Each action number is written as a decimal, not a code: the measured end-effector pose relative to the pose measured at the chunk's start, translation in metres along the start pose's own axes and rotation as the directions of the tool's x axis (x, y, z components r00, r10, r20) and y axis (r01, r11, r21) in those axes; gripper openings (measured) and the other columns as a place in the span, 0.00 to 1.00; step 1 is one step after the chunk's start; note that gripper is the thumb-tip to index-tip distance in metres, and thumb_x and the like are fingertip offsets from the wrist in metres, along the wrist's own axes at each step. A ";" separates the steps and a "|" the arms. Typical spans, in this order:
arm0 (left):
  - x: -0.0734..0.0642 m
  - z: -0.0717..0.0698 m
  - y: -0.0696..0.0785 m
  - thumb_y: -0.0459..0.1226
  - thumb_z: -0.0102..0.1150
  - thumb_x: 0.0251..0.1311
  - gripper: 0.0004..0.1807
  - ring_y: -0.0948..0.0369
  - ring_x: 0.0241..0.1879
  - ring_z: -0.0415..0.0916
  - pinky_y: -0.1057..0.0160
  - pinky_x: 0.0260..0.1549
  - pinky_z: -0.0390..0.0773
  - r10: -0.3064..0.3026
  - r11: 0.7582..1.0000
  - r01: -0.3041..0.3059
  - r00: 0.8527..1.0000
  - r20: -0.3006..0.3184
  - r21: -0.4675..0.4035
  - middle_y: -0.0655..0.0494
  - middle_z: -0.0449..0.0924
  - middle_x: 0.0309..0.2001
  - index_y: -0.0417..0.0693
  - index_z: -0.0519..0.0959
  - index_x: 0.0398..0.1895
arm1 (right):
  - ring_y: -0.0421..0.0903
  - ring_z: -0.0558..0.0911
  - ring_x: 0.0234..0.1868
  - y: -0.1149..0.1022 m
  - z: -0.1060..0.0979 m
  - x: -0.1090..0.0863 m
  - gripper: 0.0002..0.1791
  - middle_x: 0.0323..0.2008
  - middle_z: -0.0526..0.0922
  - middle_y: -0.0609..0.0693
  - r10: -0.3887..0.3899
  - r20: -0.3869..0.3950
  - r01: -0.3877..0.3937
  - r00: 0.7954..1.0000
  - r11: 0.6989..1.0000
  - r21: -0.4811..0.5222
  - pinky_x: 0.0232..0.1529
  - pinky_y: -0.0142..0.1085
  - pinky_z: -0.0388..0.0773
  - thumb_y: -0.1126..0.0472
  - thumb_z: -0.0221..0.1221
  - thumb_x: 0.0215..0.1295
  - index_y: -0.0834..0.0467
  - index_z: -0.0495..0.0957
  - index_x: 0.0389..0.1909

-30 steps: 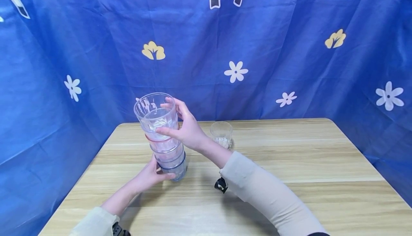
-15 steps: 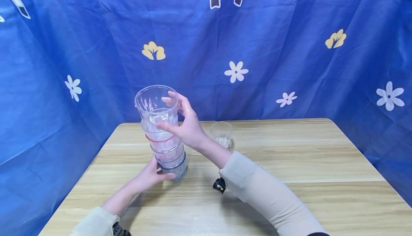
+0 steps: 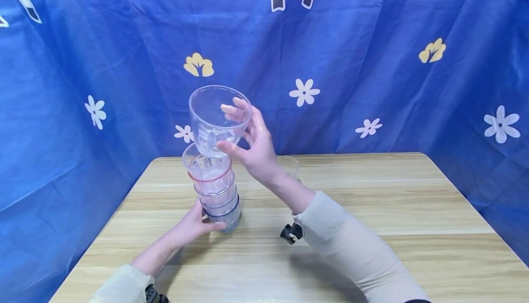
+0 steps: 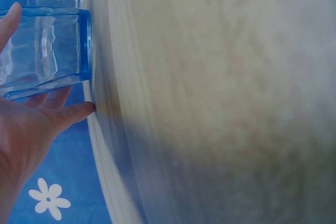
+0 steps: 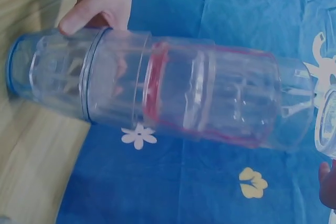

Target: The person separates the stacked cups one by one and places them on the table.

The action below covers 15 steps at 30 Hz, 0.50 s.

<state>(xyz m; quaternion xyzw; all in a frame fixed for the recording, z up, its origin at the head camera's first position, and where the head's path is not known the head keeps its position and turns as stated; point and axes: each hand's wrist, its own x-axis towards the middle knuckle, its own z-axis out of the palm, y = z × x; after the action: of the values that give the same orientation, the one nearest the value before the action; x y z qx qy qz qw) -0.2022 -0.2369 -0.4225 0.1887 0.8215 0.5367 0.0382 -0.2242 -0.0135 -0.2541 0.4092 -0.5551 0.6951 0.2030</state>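
A tall stack of nested clear plastic cups (image 3: 215, 190) stands on the table, leaning slightly left in the head view. One cup in it has a red rim, and the lowest is bluish. My left hand (image 3: 192, 226) holds the lowest cup, thumb in front and the other fingers partly hidden behind. Above the stack, my right hand (image 3: 259, 151) grips a clear cup (image 3: 202, 126) from its right side, thumb in front and fingertips behind the wall. The right wrist view has the stack (image 5: 178, 87) lying sideways and the lifted cup (image 5: 328, 127) just off its top end.
Another clear cup (image 3: 290, 164) stands near the back of the wooden table (image 3: 372, 220), partly covered by my right forearm. A blue patterned curtain (image 3: 256, 55) hangs behind the table and along its sides.
My right hand has lifted the top cup up and to the right, out of the stack. The left hand stays at the lowest cup.
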 end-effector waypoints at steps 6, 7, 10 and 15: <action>0.000 0.001 0.001 0.32 0.72 0.50 0.52 0.35 0.65 0.58 0.39 0.60 0.66 -0.005 1.000 0.005 1.000 0.001 -0.002 0.33 0.59 0.67 0.42 0.47 0.72 | 0.54 0.71 0.61 -0.002 -0.027 -0.009 0.58 0.61 0.73 0.62 0.022 -0.041 -0.023 0.999 0.999 -0.035 0.60 0.45 0.72 0.30 0.65 0.48 0.66 0.56 0.67; 0.000 0.001 0.001 0.32 0.72 0.50 0.52 0.35 0.65 0.58 0.39 0.60 0.66 -0.007 1.000 0.007 1.000 -0.001 -0.001 0.33 0.59 0.67 0.42 0.47 0.72 | 0.52 0.71 0.61 -0.001 -0.032 -0.012 0.58 0.61 0.73 0.62 0.024 -0.046 -0.026 0.999 0.999 -0.048 0.61 0.45 0.72 0.30 0.65 0.47 0.67 0.56 0.67; 0.000 0.000 0.001 0.32 0.72 0.50 0.52 0.34 0.65 0.59 0.39 0.60 0.67 -0.014 1.000 0.014 1.000 -0.008 -0.001 0.33 0.59 0.66 0.41 0.47 0.71 | 0.53 0.72 0.61 0.003 -0.046 -0.019 0.58 0.61 0.73 0.62 0.035 -0.058 -0.041 0.998 0.995 -0.093 0.61 0.45 0.71 0.30 0.65 0.47 0.66 0.56 0.67; -0.001 0.000 0.001 0.32 0.72 0.50 0.51 0.34 0.65 0.58 0.39 0.60 0.66 -0.017 1.000 0.017 1.000 -0.006 -0.002 0.33 0.59 0.66 0.42 0.47 0.71 | 0.53 0.72 0.61 0.011 -0.068 -0.034 0.58 0.61 0.73 0.60 0.064 -0.094 -0.078 0.994 0.985 -0.155 0.62 0.44 0.71 0.31 0.66 0.46 0.66 0.57 0.68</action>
<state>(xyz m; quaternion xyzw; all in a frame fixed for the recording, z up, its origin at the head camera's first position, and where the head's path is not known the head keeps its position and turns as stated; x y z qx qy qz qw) -0.2011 -0.2368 -0.4220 0.1798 0.8226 0.5379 0.0405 -0.2360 0.0529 -0.2909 0.3405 -0.6134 0.6731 0.2341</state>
